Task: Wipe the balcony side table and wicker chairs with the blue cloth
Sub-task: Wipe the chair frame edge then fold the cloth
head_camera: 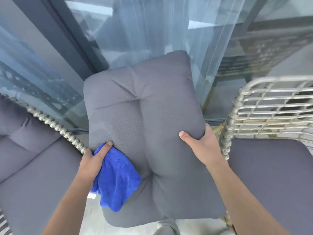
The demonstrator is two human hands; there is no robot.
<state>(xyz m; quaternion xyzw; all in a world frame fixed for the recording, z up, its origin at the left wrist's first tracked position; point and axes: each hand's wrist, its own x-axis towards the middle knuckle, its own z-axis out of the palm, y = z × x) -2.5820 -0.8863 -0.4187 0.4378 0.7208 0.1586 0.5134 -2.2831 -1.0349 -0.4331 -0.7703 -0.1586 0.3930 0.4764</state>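
I hold a grey tufted cushion [145, 126] up in front of me, between two wicker chairs. My left hand [94, 158] grips its left edge and also pinches the blue cloth [116, 180], which hangs down over the cushion's lower left. My right hand [199, 145] grips the cushion's right edge, thumb on the front. The left wicker chair [55, 126] shows its braided rim and a grey seat cushion [33, 175]. The right wicker chair [264, 109] has an open woven back and a grey seat pad [271, 175]. The side table is not in view.
A glass sliding door with a dark frame [71, 34] and a sheer curtain [186, 39] stand straight ahead behind the cushion. Pale floor tiles [94, 217] show below, between the chairs.
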